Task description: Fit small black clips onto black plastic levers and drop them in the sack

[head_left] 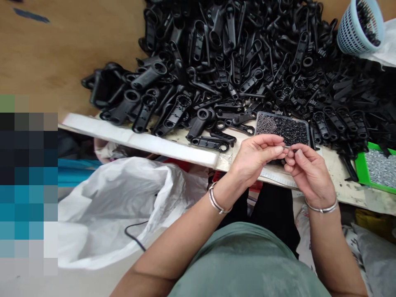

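Note:
My left hand [258,156] and my right hand [307,168] meet fingertip to fingertip in front of a clear tray [308,128]. Both are closed in a pinch around something too small to name. Inside the tray lie small grey pieces [266,124] on the left and small black pieces [292,131] on the right. Black plastic arms [177,110] with ring-shaped ends are heaped behind and to the left of the tray. One black arm [213,143] lies near the table edge, left of my left hand.
A light blue basket [351,35] holding dark parts stands at the back right. A green tray [362,167] of silvery pieces is at the right. White foam [139,140] lines the table's front edge, above a large white sack [114,214].

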`<state>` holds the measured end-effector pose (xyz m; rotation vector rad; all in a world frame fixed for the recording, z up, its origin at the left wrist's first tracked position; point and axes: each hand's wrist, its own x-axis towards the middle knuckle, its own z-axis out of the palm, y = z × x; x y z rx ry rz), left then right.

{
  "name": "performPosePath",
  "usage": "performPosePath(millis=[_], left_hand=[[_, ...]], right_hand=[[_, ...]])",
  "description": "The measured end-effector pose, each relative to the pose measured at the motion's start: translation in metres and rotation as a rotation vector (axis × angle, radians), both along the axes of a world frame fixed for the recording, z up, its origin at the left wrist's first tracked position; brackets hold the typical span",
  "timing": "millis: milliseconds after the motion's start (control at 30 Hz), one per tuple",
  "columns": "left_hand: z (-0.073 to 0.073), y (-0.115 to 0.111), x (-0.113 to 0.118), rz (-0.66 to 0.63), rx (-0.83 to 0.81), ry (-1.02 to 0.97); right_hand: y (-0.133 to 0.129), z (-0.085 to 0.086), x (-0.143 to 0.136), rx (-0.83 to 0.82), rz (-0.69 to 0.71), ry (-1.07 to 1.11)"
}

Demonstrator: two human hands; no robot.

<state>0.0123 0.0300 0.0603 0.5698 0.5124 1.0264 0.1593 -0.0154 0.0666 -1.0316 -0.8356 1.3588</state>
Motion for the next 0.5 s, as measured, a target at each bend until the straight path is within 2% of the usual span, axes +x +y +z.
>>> performPosePath(millis=[167, 333, 500], left_hand=[[0.0015, -0.0049, 0.0016, -0.017, -0.029, -0.004], [-0.0005, -0.0072, 0.0018, -0.019, -0.045, 0.007], [-0.0047, -0.0076, 0.0026, -0.008, -0.003, 0.044]], right_hand=[[-0.0059, -0.0044, -0.0036, 0.069, -0.075, -0.08], [-0.0096, -0.0053, -0.0071, 0.197, -0.219, -0.355], [-0.009, -0.002, -0.0072, 0.24, -0.272, -0.524]])
